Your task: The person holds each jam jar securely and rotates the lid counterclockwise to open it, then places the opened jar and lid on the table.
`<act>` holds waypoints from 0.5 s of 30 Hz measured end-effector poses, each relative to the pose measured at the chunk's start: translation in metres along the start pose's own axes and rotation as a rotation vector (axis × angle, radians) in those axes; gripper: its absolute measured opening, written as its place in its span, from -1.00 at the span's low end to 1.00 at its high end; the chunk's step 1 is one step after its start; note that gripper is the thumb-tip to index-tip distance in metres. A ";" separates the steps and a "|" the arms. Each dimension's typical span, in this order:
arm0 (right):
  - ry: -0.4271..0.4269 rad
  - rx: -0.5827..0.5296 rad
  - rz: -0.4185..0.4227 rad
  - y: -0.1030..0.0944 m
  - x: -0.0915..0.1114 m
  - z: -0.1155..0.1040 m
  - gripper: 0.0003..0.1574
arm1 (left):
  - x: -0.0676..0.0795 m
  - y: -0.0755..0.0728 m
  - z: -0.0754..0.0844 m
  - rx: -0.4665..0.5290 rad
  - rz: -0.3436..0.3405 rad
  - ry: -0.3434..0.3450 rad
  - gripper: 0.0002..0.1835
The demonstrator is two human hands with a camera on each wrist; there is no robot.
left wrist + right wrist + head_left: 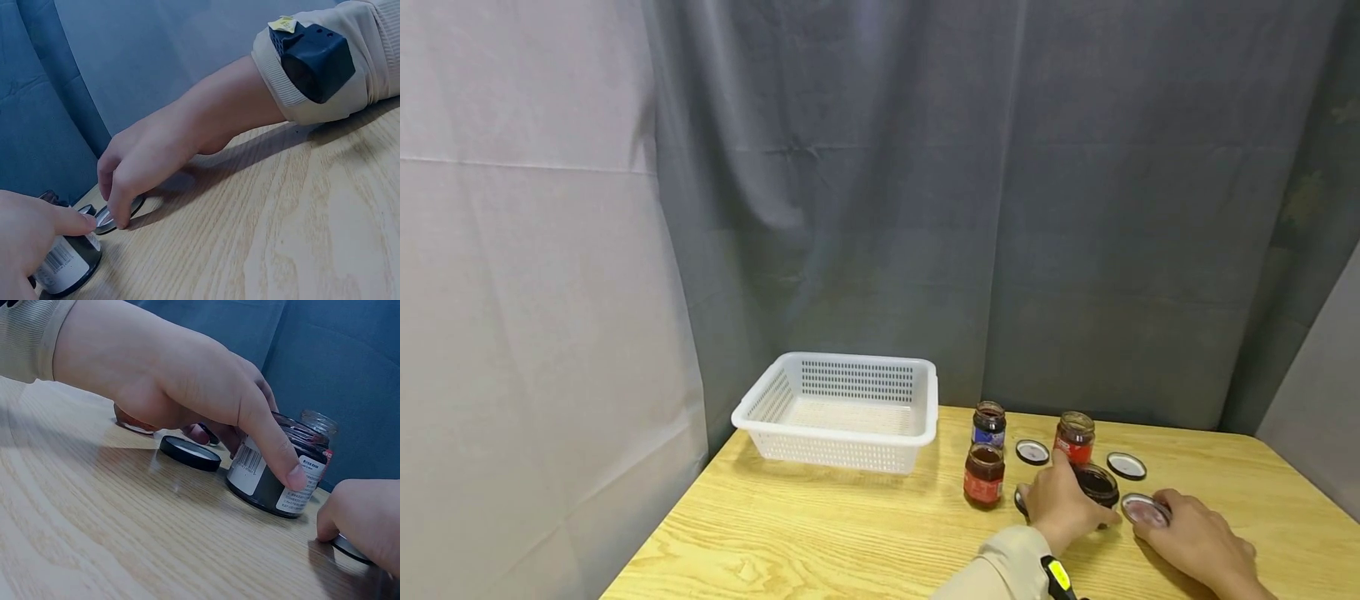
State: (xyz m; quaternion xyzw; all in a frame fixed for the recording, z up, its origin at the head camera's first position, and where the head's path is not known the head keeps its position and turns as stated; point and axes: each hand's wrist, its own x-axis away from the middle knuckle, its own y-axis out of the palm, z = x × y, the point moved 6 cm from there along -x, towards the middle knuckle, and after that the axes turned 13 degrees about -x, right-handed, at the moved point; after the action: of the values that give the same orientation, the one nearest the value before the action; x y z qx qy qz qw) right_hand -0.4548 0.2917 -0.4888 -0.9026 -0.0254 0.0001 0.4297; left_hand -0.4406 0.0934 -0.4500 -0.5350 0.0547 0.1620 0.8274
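Note:
My left hand (1063, 504) grips an uncapped glass jar (1097, 485) of dark contents, fingers and thumb around its sides. The right wrist view shows the thumb over the white label of this jar (275, 478), which stands tilted at the tabletop. To its right, my right hand (1202, 537) pinches the edge of an upturned jar lid (1146, 510) low over the wood. In the left wrist view, the right hand's fingers (122, 209) bend down at the rim of the lid. Another black lid (190, 453) lies beside the jar, mostly hidden by my left hand in the head view.
Behind the hands stands an open red-labelled jar (1076, 437), with lids (1032, 452) (1126, 466) lying on either side. Left of them are a blue-labelled jar (988, 425) and another red-labelled jar (983, 477). A white plastic basket (842, 454) sits farther left on the wooden table (820, 533).

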 end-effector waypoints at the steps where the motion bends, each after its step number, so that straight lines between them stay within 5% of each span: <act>1: -0.007 0.004 0.004 0.000 0.000 0.000 0.14 | 0.000 0.000 0.000 -0.002 -0.003 0.000 0.05; 9: -0.120 0.047 0.026 0.000 -0.001 -0.006 0.15 | 0.004 -0.008 0.006 -0.049 -0.084 0.048 0.27; 15: -0.138 0.054 0.035 -0.001 -0.002 -0.007 0.13 | 0.005 -0.014 0.009 -0.076 -0.115 0.106 0.15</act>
State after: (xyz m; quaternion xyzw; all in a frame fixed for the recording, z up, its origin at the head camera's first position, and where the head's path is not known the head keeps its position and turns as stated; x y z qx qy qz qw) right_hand -0.4564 0.2865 -0.4833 -0.8889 -0.0394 0.0705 0.4509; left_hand -0.4322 0.0973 -0.4354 -0.5762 0.0615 0.0877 0.8103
